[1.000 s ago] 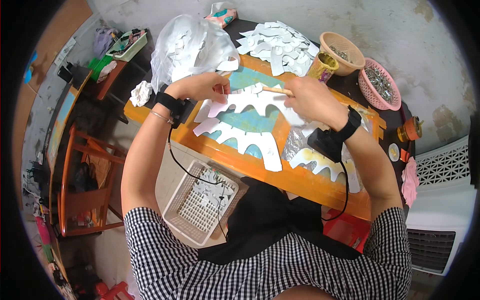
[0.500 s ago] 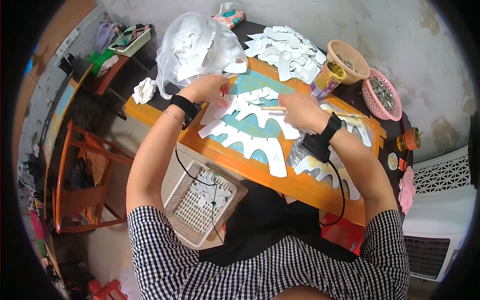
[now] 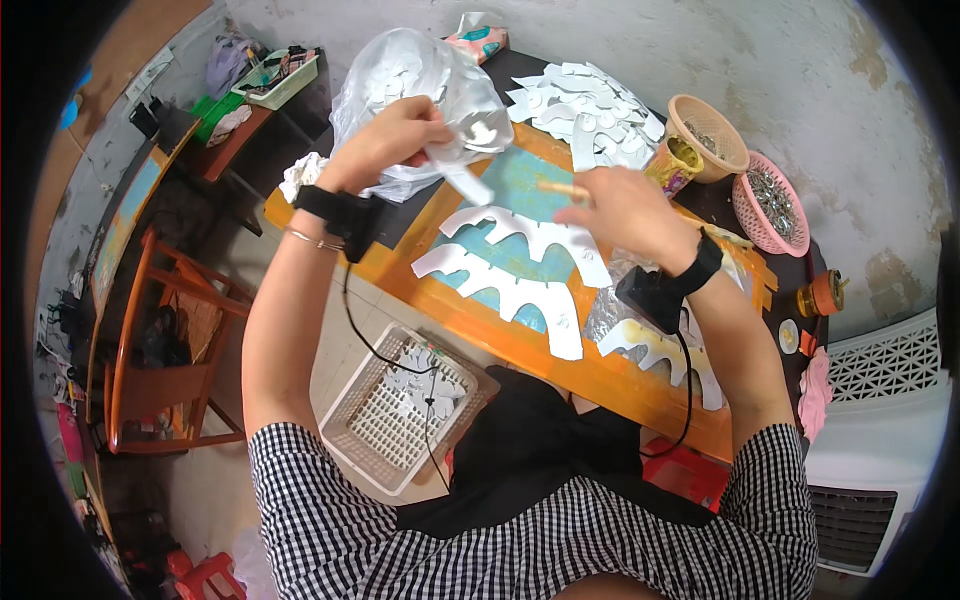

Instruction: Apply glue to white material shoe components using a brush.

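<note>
While the left hand (image 3: 392, 140) pinches a white cutout (image 3: 470, 160) above the board (image 3: 480, 330), the right hand (image 3: 625, 205), closed on a brush (image 3: 562, 188), should stroke lightly along the cutout's edges.

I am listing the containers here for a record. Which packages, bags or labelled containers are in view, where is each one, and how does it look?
Clear plastic bag: far left of the table, under the left hand, crumpled, full of white cut-outs.
Soft packet: far table edge, pink and teal.
Yellow jar: beside the tan basket, patterned label.
Pink basket: right of it, round.
No signs or screens show.
</note>
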